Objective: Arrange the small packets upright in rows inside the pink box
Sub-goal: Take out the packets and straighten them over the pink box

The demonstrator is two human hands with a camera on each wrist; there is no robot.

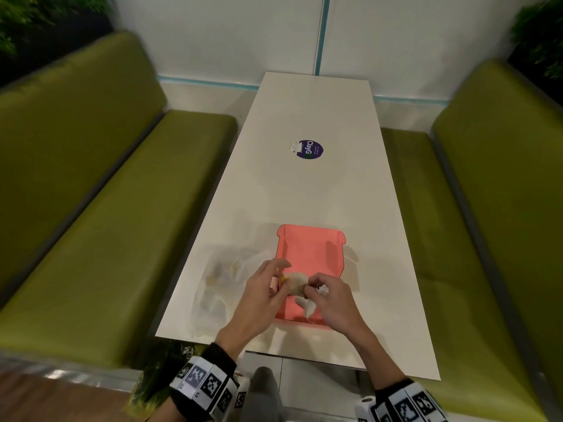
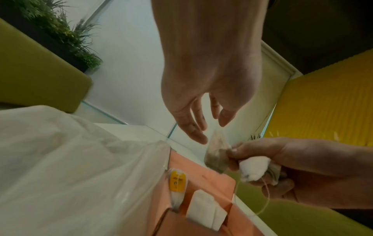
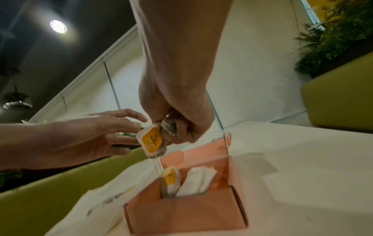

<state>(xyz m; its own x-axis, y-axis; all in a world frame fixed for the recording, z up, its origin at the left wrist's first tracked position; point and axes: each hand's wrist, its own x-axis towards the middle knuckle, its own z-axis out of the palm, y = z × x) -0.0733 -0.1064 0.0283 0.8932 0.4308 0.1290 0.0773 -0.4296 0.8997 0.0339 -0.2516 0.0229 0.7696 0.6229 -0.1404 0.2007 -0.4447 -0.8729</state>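
Note:
The pink box (image 1: 307,251) lies open on the white table, lid flap away from me. Two packets stand upright at its near end: one with a yellow tag (image 3: 170,177) and a white one (image 3: 197,180). My right hand (image 1: 329,296) hovers over the box and grips a bunch of tea bags (image 1: 297,284), one with a yellow tag (image 3: 152,140), and a string hangs down. My left hand (image 1: 265,284) is beside it with straight fingers (image 2: 193,127) reaching to the tip of a brownish tea bag (image 2: 216,154). Whether they touch it is unclear.
A crumpled clear plastic bag (image 1: 219,278) holding more packets lies left of the box. A round purple sticker (image 1: 309,149) sits mid-table. Green benches (image 1: 91,208) flank the table, and the table's near edge (image 1: 304,357) is close to my wrists.

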